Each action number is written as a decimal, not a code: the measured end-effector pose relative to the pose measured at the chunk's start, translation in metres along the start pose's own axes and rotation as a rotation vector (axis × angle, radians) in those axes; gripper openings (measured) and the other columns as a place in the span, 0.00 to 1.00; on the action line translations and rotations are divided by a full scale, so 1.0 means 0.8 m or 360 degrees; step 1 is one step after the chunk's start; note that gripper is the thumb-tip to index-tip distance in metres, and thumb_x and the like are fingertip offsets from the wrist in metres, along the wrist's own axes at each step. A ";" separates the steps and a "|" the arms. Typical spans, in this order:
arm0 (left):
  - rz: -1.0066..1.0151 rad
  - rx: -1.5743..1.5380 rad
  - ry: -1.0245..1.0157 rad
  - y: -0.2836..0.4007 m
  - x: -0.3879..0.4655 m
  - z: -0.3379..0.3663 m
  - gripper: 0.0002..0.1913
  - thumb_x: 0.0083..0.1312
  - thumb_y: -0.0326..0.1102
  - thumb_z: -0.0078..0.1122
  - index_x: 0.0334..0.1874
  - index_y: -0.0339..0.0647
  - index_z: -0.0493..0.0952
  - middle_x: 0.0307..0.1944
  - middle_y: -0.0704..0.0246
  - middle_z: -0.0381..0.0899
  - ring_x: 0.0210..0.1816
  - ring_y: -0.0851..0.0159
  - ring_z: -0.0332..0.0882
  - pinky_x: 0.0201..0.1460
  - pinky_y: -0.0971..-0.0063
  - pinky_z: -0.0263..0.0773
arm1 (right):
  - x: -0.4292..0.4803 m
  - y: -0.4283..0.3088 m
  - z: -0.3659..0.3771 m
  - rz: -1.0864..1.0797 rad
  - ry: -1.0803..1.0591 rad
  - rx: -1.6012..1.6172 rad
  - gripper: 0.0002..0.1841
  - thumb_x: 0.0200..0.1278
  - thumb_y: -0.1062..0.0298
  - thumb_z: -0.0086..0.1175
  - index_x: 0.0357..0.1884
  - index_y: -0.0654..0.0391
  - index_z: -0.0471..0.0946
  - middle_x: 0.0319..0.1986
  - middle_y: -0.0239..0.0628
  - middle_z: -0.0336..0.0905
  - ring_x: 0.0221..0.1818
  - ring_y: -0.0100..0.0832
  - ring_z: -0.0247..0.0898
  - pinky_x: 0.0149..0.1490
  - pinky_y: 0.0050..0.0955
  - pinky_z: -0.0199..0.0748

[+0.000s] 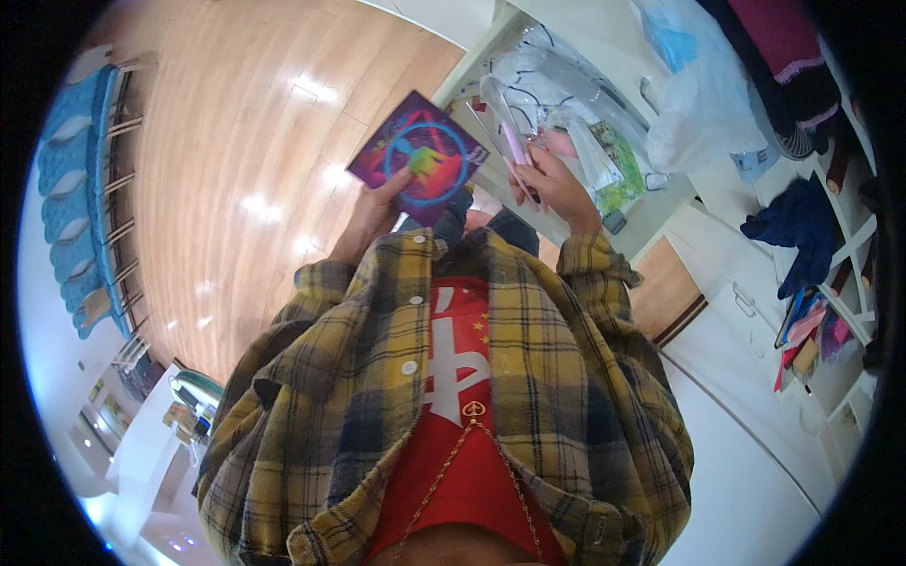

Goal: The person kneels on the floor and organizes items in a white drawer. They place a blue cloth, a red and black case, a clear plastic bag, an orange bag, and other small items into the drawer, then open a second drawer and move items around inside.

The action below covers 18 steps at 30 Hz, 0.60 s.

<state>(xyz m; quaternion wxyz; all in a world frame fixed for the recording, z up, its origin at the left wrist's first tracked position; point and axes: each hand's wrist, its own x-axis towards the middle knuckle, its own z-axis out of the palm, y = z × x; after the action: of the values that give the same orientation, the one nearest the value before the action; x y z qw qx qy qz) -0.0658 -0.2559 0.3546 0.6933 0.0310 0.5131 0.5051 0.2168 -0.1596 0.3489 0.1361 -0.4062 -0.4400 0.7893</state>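
Observation:
My left hand (375, 212) grips a square, brightly coloured card or booklet (432, 159), its thumb lying across the front. The cover shows a blue ring around a rainbow-toned figure. In my right hand (555, 184) are several slim sticks or pens, among them a pink one (514, 141); their exact kind is hard to tell. That hand is over the near side of a pulled-out white drawer (665, 226). Inside lie clear plastic packets (548, 71) with dark cords, a green printed packet (623, 173) and a small grey-green item (614, 221).
A white translucent plastic bag (701, 113) sits on the cabinet right of the drawer. Beyond it, a dark blue cloth (800, 226) hangs over white lattice shelving (849, 247). Wooden flooring (233, 141) spreads leftward to a blue cushioned sofa (78, 198).

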 end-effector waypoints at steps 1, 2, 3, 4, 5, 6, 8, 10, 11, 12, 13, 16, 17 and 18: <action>0.0005 0.0002 -0.0063 -0.007 0.007 0.010 0.21 0.66 0.31 0.59 0.60 0.35 0.68 0.54 0.61 0.77 0.54 0.61 0.77 0.58 0.63 0.73 | -0.004 -0.007 0.006 -0.0056 0.0018 0.0043 0.11 0.69 0.64 0.48 0.38 0.63 0.69 0.28 0.35 0.74 0.26 0.25 0.73 0.32 0.25 0.72; 0.0015 0.0014 -0.0114 -0.012 0.013 0.018 0.22 0.66 0.30 0.59 0.61 0.35 0.67 0.54 0.61 0.77 0.54 0.62 0.77 0.59 0.63 0.73 | -0.007 -0.011 0.014 -0.0110 0.0034 0.0085 0.10 0.69 0.64 0.48 0.38 0.63 0.69 0.28 0.34 0.74 0.26 0.24 0.72 0.32 0.24 0.72; -0.0003 0.0015 -0.0149 -0.016 0.016 0.025 0.22 0.65 0.30 0.59 0.61 0.36 0.67 0.54 0.62 0.77 0.54 0.62 0.77 0.59 0.63 0.73 | -0.009 -0.014 0.023 -0.0149 0.0052 0.0126 0.10 0.69 0.65 0.47 0.38 0.63 0.69 0.28 0.34 0.74 0.26 0.23 0.72 0.32 0.23 0.71; -0.0002 -0.0051 -0.0326 -0.018 0.019 0.029 0.23 0.65 0.30 0.60 0.61 0.38 0.66 0.54 0.63 0.77 0.54 0.62 0.77 0.59 0.62 0.73 | -0.009 -0.015 0.033 -0.0114 0.0083 0.0145 0.10 0.69 0.65 0.47 0.39 0.63 0.70 0.26 0.31 0.72 0.26 0.21 0.71 0.31 0.22 0.70; 0.0002 0.0028 -0.0286 -0.020 0.024 0.035 0.23 0.65 0.32 0.60 0.61 0.39 0.67 0.54 0.64 0.77 0.54 0.62 0.77 0.59 0.63 0.73 | -0.009 -0.017 0.040 -0.0139 0.0065 0.0120 0.10 0.68 0.65 0.48 0.39 0.63 0.70 0.26 0.31 0.72 0.26 0.21 0.71 0.31 0.21 0.70; 0.0005 0.0060 -0.0343 -0.019 0.026 0.038 0.23 0.65 0.33 0.61 0.61 0.39 0.67 0.53 0.64 0.77 0.53 0.62 0.77 0.58 0.63 0.73 | -0.009 -0.018 0.047 -0.0128 0.0065 0.0082 0.10 0.68 0.65 0.48 0.40 0.63 0.71 0.26 0.31 0.73 0.26 0.21 0.71 0.31 0.21 0.70; 0.0019 0.0077 -0.0466 -0.018 0.029 0.044 0.23 0.65 0.34 0.61 0.60 0.40 0.67 0.52 0.64 0.77 0.53 0.62 0.77 0.58 0.63 0.73 | -0.010 -0.018 0.063 -0.0163 0.0114 -0.0002 0.11 0.67 0.64 0.50 0.41 0.63 0.71 0.26 0.32 0.73 0.25 0.21 0.71 0.30 0.22 0.69; 0.0028 0.0054 -0.0590 -0.016 0.032 0.049 0.23 0.65 0.35 0.62 0.60 0.40 0.67 0.51 0.64 0.77 0.52 0.62 0.77 0.57 0.63 0.73 | -0.009 -0.019 0.073 -0.0134 0.0073 -0.0063 0.11 0.67 0.64 0.50 0.41 0.63 0.71 0.24 0.33 0.73 0.24 0.22 0.71 0.29 0.23 0.70; 0.0040 0.0068 -0.0592 -0.016 0.033 0.051 0.22 0.65 0.35 0.62 0.60 0.40 0.68 0.51 0.64 0.77 0.52 0.62 0.77 0.56 0.63 0.73 | -0.010 -0.019 0.076 -0.0120 0.0053 -0.0088 0.11 0.67 0.64 0.50 0.41 0.63 0.71 0.24 0.33 0.73 0.24 0.22 0.71 0.29 0.23 0.70; 0.0035 0.0089 -0.0585 -0.015 0.035 0.053 0.22 0.65 0.35 0.61 0.59 0.40 0.68 0.51 0.64 0.77 0.52 0.62 0.77 0.56 0.62 0.73 | -0.009 -0.019 0.077 -0.0091 -0.0001 -0.0027 0.11 0.66 0.65 0.51 0.41 0.64 0.72 0.23 0.35 0.74 0.23 0.25 0.73 0.28 0.26 0.72; 0.0033 0.0109 -0.0577 -0.016 0.036 0.054 0.22 0.65 0.35 0.61 0.59 0.40 0.68 0.51 0.64 0.77 0.51 0.62 0.77 0.56 0.62 0.73 | -0.007 -0.019 0.078 -0.0080 0.0026 -0.0130 0.11 0.65 0.65 0.51 0.40 0.64 0.72 0.23 0.36 0.75 0.24 0.25 0.74 0.28 0.27 0.73; 0.0000 0.0110 -0.0477 -0.019 0.038 0.059 0.19 0.63 0.34 0.64 0.54 0.40 0.72 0.46 0.67 0.79 0.48 0.64 0.78 0.53 0.65 0.73 | 0.001 -0.017 0.080 -0.0032 0.0045 -0.0410 0.12 0.64 0.65 0.52 0.38 0.66 0.72 0.25 0.42 0.77 0.26 0.30 0.77 0.31 0.31 0.75; -0.0026 0.0156 -0.0451 -0.018 0.039 0.059 0.21 0.63 0.35 0.64 0.56 0.40 0.70 0.47 0.66 0.78 0.49 0.63 0.77 0.53 0.63 0.73 | 0.005 -0.017 0.081 0.0003 0.0061 -0.0544 0.12 0.64 0.64 0.52 0.38 0.66 0.72 0.26 0.44 0.78 0.27 0.34 0.78 0.33 0.34 0.75; -0.0002 0.0152 -0.0461 -0.019 0.039 0.060 0.21 0.63 0.35 0.64 0.56 0.40 0.70 0.47 0.66 0.78 0.48 0.64 0.77 0.52 0.63 0.73 | 0.009 -0.016 0.083 0.0038 0.0068 -0.0655 0.13 0.63 0.64 0.52 0.37 0.66 0.72 0.26 0.47 0.79 0.27 0.37 0.79 0.35 0.37 0.76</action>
<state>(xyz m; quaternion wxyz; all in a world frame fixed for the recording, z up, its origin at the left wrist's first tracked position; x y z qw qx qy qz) -0.0210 -0.2171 0.3475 0.7581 0.1363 0.4311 0.4700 0.1597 -0.1872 0.3746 0.0502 -0.4474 -0.5841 0.6754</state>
